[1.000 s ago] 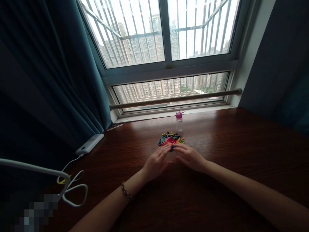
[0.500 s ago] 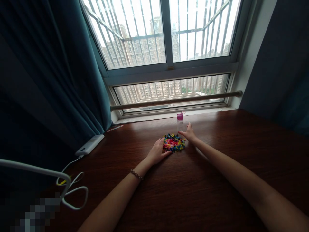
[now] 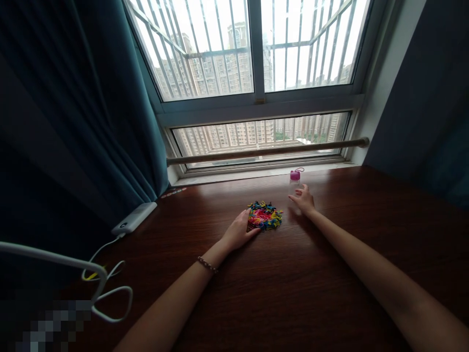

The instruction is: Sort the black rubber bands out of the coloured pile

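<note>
Right beside the window side of the table stands a small clear bottle [image 3: 294,182] with a pink cap, upright, its long axis vertical. The right hand [image 3: 303,200] is the nearer one: it lies just on the near side of the bottle, fingers spread and loosely open, holding nothing. Whether the fingertips touch the glass cannot be told at this size; they look just short of it. From that hand the bottle lies straight ahead and slightly to the left, toward the window.

To the left of the bottle, and a little nearer the person, sits a heap of small colourful bands [image 3: 266,217], pink in the middle with blue, yellow and green round the edge. The left hand [image 3: 239,231] rests flat against the heap's left edge, fingers together and touching it, gripping nothing; a bead bracelet [image 3: 207,264] circles that wrist. This hand is well apart from the bottle, with the heap between.

Farther left of the bottle, near the teal curtain [image 3: 110,112], a white power bank [image 3: 134,218] lies on the dark wooden table [image 3: 330,303], its white cable [image 3: 106,288] looping toward the near left corner.
</note>
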Demonstrator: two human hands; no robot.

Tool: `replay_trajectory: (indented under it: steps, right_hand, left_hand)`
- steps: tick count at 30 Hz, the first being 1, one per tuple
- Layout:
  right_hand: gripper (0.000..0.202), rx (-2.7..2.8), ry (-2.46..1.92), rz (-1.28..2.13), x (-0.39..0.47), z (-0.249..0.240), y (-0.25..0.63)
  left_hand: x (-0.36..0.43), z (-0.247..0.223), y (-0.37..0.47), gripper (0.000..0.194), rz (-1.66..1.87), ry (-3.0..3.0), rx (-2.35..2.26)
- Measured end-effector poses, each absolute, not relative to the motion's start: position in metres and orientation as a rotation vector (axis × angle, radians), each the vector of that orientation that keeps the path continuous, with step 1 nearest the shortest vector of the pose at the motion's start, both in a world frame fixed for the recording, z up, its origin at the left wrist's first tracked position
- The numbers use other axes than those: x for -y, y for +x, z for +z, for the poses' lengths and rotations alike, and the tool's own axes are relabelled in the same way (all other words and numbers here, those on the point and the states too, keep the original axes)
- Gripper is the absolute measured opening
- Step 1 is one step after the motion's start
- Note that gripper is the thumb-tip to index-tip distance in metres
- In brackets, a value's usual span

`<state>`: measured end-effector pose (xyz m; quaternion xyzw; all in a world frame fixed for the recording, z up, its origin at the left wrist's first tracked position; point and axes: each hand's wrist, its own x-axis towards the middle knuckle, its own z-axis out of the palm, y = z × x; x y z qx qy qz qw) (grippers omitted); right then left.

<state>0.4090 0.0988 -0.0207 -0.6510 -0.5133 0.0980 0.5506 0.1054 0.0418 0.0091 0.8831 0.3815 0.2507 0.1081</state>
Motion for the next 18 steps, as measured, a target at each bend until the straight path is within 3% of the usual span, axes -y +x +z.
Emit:
replay_trajectory:
  steps: [8,12,18]
  right_hand:
    - [0.094,1.203,-1.474,0.303,-0.09,-0.028,0.416]
    - [0.099,1.142,-1.52,0.138,-0.082,-0.024,0.413]
    - [0.047,1.081,-1.472,-0.27,-0.064,-0.008,0.395]
  left_hand:
    - [-0.043,0.006,0.106,0.06,0.789,2.656,-1.147]
    - [-0.044,0.008,0.106,0.051,0.882,2.733,-1.097]
    - [-0.039,0.017,0.106,0.022,0.955,2.929,-0.807]
